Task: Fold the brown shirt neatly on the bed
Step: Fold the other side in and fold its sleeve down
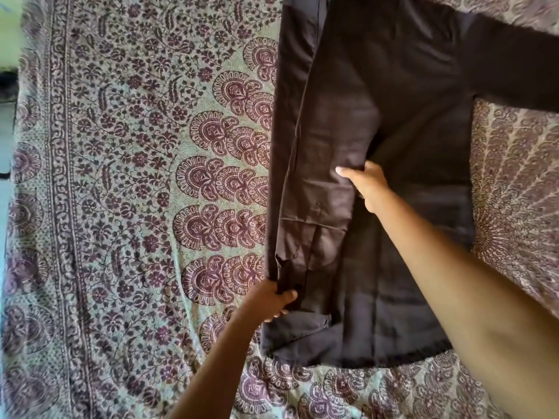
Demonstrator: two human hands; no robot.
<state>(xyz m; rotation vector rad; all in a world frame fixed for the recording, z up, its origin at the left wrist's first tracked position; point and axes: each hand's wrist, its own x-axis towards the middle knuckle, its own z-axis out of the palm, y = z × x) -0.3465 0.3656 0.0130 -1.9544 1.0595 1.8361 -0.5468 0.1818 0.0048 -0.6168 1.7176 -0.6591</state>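
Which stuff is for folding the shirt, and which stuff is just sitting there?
For the job: brown shirt, left hand gripping its lower edge, right hand pinching a fold mid-shirt, patterned bed cover underneath.
Just there: dark thing past the bed's left side, too cut off to name.

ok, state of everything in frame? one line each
brown shirt: flat on the bed, one side folded inward, fold unfinished
folded sleeve: laid lengthwise down the folded side
outstretched sleeve: spread sideways, not yet folded
left hand: grips the folded edge near the hem
right hand: pinches fabric mid-shirt
bedspread: spread flat under the shirt
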